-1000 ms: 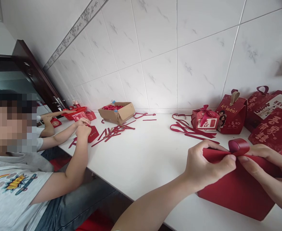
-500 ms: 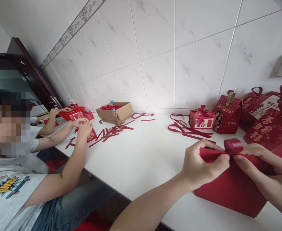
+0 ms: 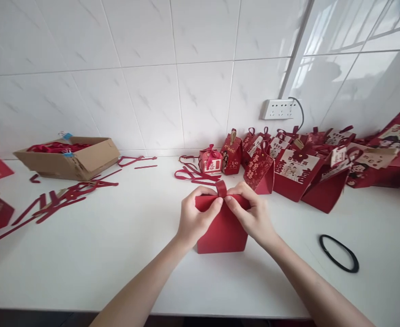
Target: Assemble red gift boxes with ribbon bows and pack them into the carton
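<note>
A red paper gift box (image 3: 222, 231) stands upright on the white table (image 3: 125, 263) in front of me, its plain side facing me. A dark red ribbon loop (image 3: 222, 188) rises from the middle of its top edge. My left hand (image 3: 200, 211) pinches that edge just left of the loop, thumb in front and fingers behind. On the other side, my right hand (image 3: 249, 209) grips the edge the same way, its thumb close to the loop's base. Both sets of fingers are partly hidden behind the box.
Several decorated red gift boxes (image 3: 297, 170) crowd the back right, beside a small bowed box (image 3: 211, 161). Loose ribbon strips (image 3: 67, 195) lie left, near a cardboard box (image 3: 80, 159) of red ribbon. A black ring (image 3: 339, 254) lies at right. A power strip (image 3: 281, 109) hangs on the wall.
My view has swung right, so the neighbouring person is mostly out of the picture and more gift boxes show. Both hands still hold the red box at its top edge.
</note>
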Demonstrator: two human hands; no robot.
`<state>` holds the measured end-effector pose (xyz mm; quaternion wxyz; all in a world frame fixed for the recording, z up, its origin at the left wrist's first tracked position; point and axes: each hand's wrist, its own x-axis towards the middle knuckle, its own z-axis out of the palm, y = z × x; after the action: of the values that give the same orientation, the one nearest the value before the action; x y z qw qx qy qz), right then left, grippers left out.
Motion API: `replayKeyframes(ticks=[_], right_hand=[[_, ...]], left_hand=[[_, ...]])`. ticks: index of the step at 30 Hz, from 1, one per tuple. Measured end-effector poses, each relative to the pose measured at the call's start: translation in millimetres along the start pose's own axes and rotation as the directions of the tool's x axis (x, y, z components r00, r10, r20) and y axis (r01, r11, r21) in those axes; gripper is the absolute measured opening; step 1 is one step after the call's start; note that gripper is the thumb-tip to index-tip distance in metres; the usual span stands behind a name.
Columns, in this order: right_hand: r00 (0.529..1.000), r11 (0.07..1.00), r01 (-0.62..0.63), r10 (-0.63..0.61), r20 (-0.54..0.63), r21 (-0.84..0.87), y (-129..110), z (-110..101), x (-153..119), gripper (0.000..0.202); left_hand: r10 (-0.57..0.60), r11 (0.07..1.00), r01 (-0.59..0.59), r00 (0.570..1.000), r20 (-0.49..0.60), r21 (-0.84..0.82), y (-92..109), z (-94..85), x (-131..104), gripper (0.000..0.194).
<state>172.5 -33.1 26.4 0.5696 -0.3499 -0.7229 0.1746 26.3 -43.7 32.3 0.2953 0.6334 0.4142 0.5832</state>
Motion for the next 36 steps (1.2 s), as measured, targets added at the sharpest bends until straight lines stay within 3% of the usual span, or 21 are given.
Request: replayKeyframes(ticks=[17, 36], right_hand=[[0.999, 0.998, 0.043, -0.044, 0.019, 0.037, 2.2, -0.6, 1.3, 0.011], [0.995, 0.993, 0.097, -0.095, -0.033, 0.062, 4.6, 4.2, -3.1, 0.008]], left_hand=[[0.05, 0.996, -0.046, 0.998, -0.049, 0.079, -6.3, 0.4, 1.6, 0.01], [0.107, 0.992, -0.106, 0.994, -0.013, 0.066, -3.7, -1.1, 1.8, 0.01]])
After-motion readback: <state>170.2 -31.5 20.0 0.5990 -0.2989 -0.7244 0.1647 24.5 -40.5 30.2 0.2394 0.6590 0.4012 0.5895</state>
